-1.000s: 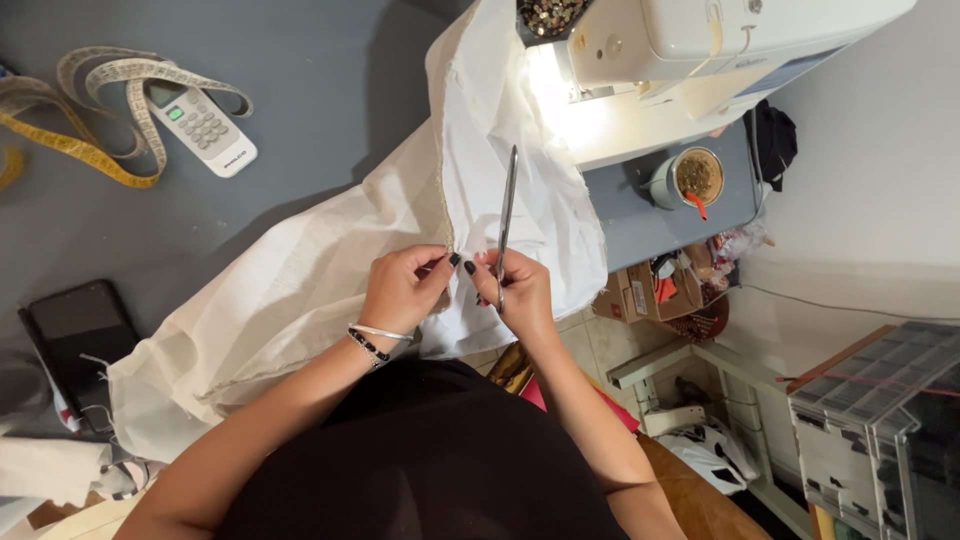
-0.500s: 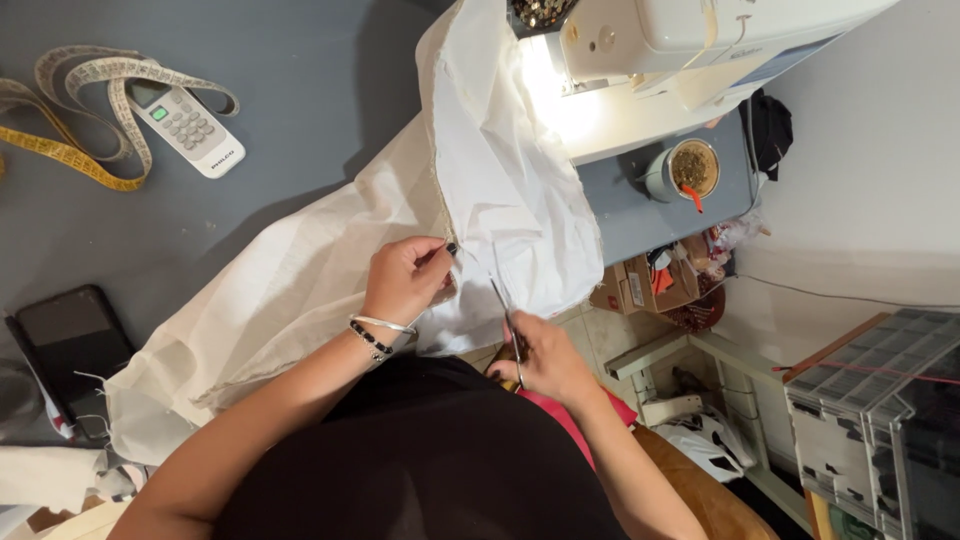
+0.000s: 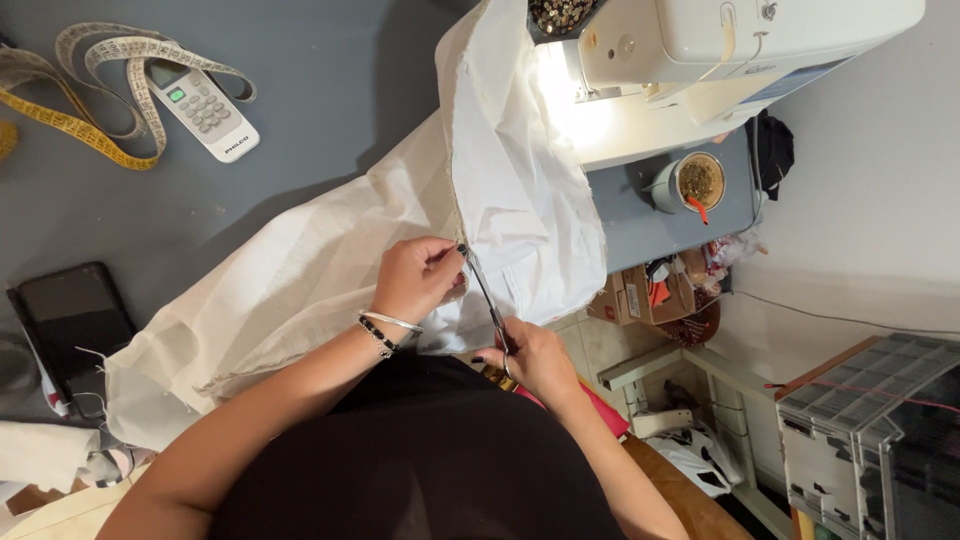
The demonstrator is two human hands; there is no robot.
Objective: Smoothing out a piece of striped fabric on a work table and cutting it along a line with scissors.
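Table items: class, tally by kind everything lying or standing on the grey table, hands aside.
white fabric: 1
scissors: 1
measuring tape: 1
remote control: 1
dark phone: 1
sewing machine: 1
cup: 1
Total: 7

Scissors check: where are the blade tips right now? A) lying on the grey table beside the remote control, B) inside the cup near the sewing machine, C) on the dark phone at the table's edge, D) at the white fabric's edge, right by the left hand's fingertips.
D: the scissors, held in the right hand, point up to the white fabric edge pinched by the left hand.
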